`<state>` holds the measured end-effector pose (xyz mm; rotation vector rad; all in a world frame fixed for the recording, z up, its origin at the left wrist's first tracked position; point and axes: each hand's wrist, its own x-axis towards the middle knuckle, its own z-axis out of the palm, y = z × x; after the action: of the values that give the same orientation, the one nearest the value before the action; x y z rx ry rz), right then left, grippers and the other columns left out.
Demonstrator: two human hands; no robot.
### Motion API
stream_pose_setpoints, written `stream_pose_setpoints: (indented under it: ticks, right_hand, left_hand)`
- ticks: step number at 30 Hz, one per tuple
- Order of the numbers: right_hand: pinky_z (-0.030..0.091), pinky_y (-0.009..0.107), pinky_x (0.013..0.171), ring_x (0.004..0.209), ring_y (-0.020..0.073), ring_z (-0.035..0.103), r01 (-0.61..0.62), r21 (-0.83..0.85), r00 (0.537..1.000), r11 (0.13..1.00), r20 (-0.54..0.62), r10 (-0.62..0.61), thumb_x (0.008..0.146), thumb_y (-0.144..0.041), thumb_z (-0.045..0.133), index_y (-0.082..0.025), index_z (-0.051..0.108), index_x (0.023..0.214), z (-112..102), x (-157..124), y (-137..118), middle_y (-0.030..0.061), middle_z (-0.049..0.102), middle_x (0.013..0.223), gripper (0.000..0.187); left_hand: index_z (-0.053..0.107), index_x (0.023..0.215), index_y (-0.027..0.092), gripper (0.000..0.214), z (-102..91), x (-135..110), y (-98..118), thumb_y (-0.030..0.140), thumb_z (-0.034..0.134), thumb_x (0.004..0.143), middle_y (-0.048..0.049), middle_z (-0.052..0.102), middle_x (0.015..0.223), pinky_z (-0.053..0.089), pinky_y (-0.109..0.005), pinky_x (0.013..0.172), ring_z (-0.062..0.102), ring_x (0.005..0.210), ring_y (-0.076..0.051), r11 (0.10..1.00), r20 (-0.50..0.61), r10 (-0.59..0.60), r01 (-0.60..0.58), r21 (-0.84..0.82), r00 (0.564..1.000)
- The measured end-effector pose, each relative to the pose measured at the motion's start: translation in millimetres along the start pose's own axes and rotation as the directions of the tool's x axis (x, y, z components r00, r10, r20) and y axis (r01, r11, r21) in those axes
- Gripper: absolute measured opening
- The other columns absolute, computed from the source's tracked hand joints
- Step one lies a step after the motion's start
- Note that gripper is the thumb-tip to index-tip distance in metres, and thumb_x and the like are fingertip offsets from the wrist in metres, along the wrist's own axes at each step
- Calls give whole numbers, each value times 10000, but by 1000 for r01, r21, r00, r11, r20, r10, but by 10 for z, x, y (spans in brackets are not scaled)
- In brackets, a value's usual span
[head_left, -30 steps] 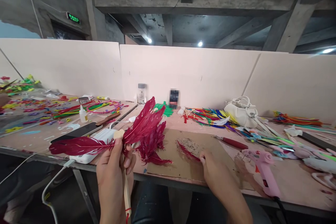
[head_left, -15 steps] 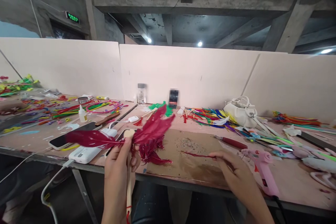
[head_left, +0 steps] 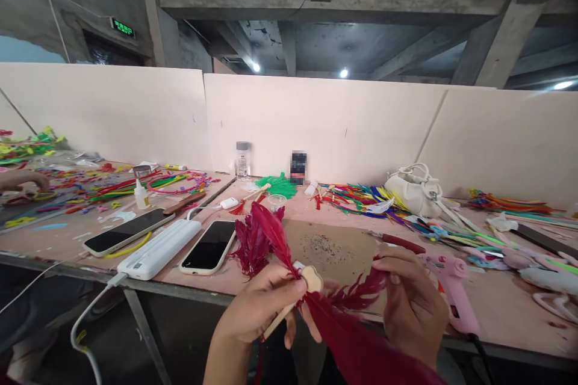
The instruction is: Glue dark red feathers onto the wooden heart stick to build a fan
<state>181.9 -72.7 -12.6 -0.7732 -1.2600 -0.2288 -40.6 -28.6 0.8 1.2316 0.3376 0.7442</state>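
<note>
My left hand (head_left: 262, 307) is closed round a wooden stick (head_left: 295, 301) with dark red feathers (head_left: 343, 337) fixed at its top end; the piece now lies turned over, feathers fanning down to the right. My right hand (head_left: 413, 304) is closed on a single red feather (head_left: 361, 292) and holds it against the stick's head. A loose pile of red feathers (head_left: 250, 243) lies on the table just behind my left hand, beside a brown cardboard sheet (head_left: 329, 246).
A pink glue gun (head_left: 456, 298) lies right of my right hand. Two phones (head_left: 208, 246) and a white power bank (head_left: 158, 249) lie at left. Coloured feathers (head_left: 361, 198), a white bag (head_left: 413, 192), a red-handled tool (head_left: 400, 243) and another person's hand (head_left: 24, 180) are farther off.
My left hand swung the feathered stick down and right, turning it over. My right hand picked the red feather off the cardboard and brought it to the stick.
</note>
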Motion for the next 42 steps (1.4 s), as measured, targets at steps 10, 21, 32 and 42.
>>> stream_pose_setpoints:
  ticks: [10, 21, 32, 42]
  right_hand:
    - [474, 365, 864, 956, 207, 651, 16, -53, 992, 998, -124, -23, 971, -136, 579, -232, 731, 901, 92, -40, 16, 33, 690, 981, 193]
    - [570, 311, 605, 896, 251, 706, -561, 308, 827, 769, 260, 499, 909, -481, 692, -251, 696, 1247, -3, -34, 258, 123, 723, 1133, 410]
    - [496, 228, 479, 552, 138, 598, -694, 309, 687, 650, 13, 727, 668, -475, 922, -160, 764, 763, 87, 37, -30, 34, 698, 681, 365]
    - [453, 181, 444, 560, 110, 616, -546, 412, 682, 729, -286, 672, 684, -339, 937, -168, 736, 853, -112, 101, -238, 3, 689, 698, 314]
  left_hand:
    - [806, 1021, 125, 473, -9, 62, 34, 570, 702, 902, -87, 729, 716, 329, -160, 332, 644, 453, -112, 967, 299, -138, 63, 248, 944]
    - [678, 813, 130, 504, 38, -2, 47, 631, 705, 859, 1, 605, 523, 370, -142, 349, 540, 425, -89, 935, -76, -15, 41, 353, 997]
    - [634, 809, 160, 429, 47, 7, 31, 575, 658, 916, 14, 587, 518, 283, -194, 384, 438, 404, -84, 919, -159, 28, 37, 393, 987]
    - [471, 698, 207, 484, 63, 122, -47, 595, 676, 902, 52, 485, 579, 317, -253, 566, 414, 567, -110, 902, -366, 232, -59, 427, 901]
